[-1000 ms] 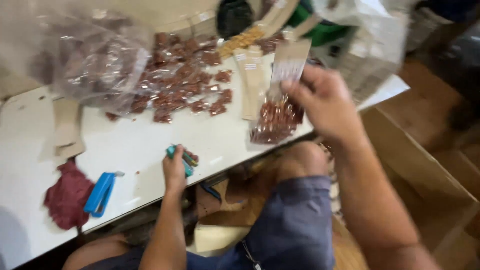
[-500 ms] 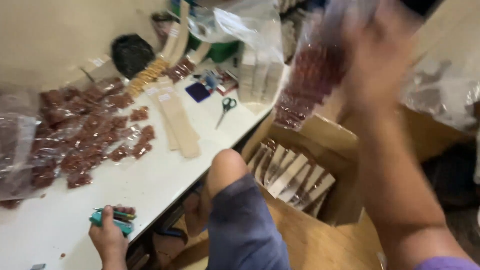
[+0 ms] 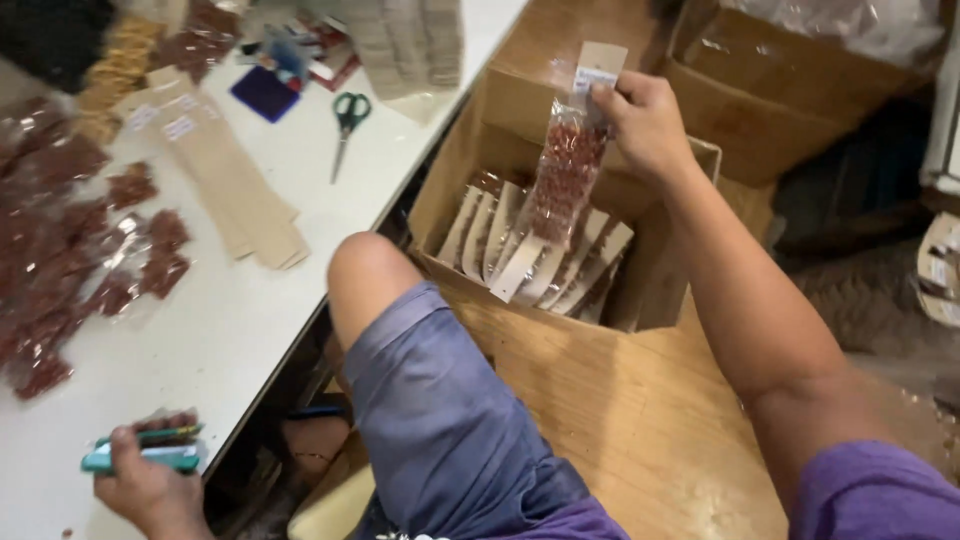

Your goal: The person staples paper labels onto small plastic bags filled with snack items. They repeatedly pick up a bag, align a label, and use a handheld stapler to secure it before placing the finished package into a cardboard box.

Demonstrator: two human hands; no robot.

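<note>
My right hand (image 3: pixel 645 120) grips the cardboard header of a clear packet of small red-brown pieces (image 3: pixel 565 170) and holds it hanging over an open cardboard box (image 3: pixel 455 150) to my right. Inside the box stand several packed packets with tan card headers (image 3: pixel 545 255), leaning in a row. My left hand (image 3: pixel 150 485) rests on the white table (image 3: pixel 250 310) near its front edge, closed around a teal stapler (image 3: pixel 140 455) and a small red-brown packet (image 3: pixel 165 422).
Many loose red-brown packets (image 3: pixel 70 250) and tan card strips (image 3: pixel 235 190) lie on the table, with green-handled scissors (image 3: pixel 347 115) farther back. My bent knee in blue shorts (image 3: pixel 400 340) lies between table and box. More cartons (image 3: pixel 790 90) stand behind.
My right hand carried the packet from above the table to the right and lowered it over the open box. The view swung right. My left hand stayed on the table with the stapler.
</note>
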